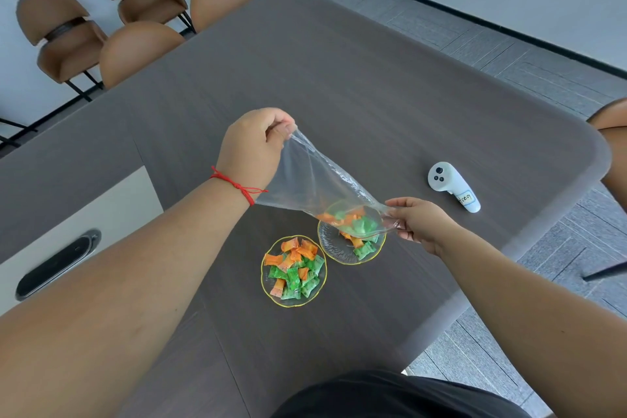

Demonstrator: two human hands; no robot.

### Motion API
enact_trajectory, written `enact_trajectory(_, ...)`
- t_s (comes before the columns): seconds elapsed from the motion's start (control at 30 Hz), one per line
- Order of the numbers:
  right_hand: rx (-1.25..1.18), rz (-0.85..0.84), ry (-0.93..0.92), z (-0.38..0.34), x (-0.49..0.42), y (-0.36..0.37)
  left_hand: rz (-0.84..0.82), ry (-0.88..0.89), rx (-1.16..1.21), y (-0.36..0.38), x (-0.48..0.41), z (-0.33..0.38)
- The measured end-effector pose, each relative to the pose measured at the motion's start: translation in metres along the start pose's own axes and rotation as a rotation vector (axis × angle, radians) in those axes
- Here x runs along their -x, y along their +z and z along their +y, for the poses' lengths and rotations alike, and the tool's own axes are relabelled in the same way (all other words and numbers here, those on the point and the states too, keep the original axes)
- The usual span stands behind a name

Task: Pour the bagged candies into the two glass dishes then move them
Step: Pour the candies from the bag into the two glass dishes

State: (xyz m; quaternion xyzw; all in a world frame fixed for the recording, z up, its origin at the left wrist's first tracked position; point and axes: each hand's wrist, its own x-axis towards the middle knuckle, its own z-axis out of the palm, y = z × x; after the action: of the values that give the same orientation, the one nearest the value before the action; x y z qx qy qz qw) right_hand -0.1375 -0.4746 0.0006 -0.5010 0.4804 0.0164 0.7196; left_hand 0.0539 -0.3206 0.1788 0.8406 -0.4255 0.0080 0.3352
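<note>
Candy bag [315, 180] stretched slantwise between my two hands over table [373, 85]; left hand [252, 146] pinched tight on raised closed end, right hand [415, 222] clamped on low mouth edge. I see orange and green candies [353, 222] bunched at low end, directly above right glass dish [351, 236], some already in it. Left glass dish [293, 271] just beside it, heaped with candies. White controller [453, 185] lies beyond right hand, well apart

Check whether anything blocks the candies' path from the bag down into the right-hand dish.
Nothing visible does. The bag hangs tilted between the left hand and right hand, its low end directly over the right dish, where a few candies already lie.
</note>
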Motion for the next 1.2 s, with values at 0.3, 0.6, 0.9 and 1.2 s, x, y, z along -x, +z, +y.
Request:
enact_trajectory(0.3,-0.016,0.028,0.018,0.002,-0.005,-0.009,0.002,0.051,0.044,0.011,-0.008,0.023)
enact_trajectory(0.6,-0.030,0.050,0.047,0.006,-0.011,-0.016,-0.034,-0.003,0.044,0.019,-0.012,0.022)
enact_trajectory(0.9,-0.061,0.104,-0.187,-0.018,-0.019,-0.019,-0.089,0.257,-0.052,-0.019,-0.018,0.024)
enact_trajectory(1.2,-0.141,0.373,-0.555,-0.078,-0.049,0.001,-0.051,0.340,-0.315,-0.025,0.020,-0.083)
